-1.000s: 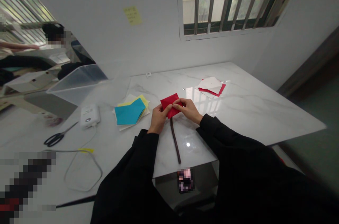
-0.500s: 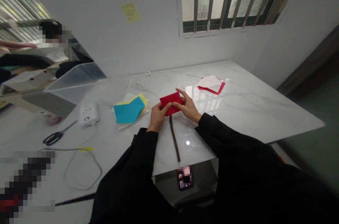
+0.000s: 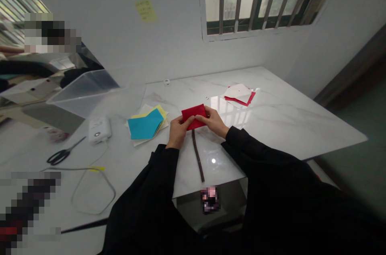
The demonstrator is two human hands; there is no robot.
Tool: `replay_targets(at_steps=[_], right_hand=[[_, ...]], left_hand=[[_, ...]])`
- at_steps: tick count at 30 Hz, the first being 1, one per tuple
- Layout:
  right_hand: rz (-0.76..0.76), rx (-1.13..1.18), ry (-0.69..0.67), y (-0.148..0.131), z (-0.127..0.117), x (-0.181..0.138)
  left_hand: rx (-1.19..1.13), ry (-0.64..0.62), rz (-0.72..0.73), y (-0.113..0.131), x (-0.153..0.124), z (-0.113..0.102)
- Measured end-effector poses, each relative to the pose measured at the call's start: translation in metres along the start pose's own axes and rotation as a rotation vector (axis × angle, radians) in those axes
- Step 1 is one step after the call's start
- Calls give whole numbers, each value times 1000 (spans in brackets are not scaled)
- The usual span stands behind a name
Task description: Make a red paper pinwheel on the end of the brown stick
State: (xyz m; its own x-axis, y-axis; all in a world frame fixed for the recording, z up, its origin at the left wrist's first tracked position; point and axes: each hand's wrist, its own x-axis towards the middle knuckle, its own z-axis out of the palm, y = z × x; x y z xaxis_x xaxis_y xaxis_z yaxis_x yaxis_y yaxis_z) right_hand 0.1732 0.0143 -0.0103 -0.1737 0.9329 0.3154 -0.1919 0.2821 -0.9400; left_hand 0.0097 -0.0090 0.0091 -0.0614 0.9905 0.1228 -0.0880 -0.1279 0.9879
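Between my two hands is a small red folded piece (image 3: 194,114), paper or felt, raised over the table with its flat side toward me. My left hand (image 3: 177,129) grips its lower left edge, thumb on the near face. On the right side my right hand (image 3: 213,120) pinches it, with the thumb pressed near the middle; the other fingers are mostly behind it. Below the red piece a thin dark brown strip (image 3: 197,156) lies on the table toward the front edge; its far end is hidden behind the red piece.
Blue, yellow and white sheets (image 3: 146,124) lie to the left. White and red pieces (image 3: 239,93) are at the back right. Black scissors (image 3: 62,156), a white power socket block (image 3: 99,129) with a grey cable (image 3: 113,188) and a clear plastic bin (image 3: 87,90) stand farther left. Another person is beyond.
The fingers of my right hand have lowered behind the red piece, where the index finger stood raised at its top corner before. The view has shifted slightly.
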Motion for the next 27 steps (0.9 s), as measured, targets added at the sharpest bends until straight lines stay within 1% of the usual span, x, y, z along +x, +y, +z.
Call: replay_targets(at_steps=[5,17,27], right_hand=[[10,12,-14,4,-1,1],[39,29,-12,4,-2,2],[30,26,-8,5,-3,3]], left_hand=[[30,-1,9,2,-1,0],[48,-2,7,3,0,0],[42,-16,-7,5,-3,1]])
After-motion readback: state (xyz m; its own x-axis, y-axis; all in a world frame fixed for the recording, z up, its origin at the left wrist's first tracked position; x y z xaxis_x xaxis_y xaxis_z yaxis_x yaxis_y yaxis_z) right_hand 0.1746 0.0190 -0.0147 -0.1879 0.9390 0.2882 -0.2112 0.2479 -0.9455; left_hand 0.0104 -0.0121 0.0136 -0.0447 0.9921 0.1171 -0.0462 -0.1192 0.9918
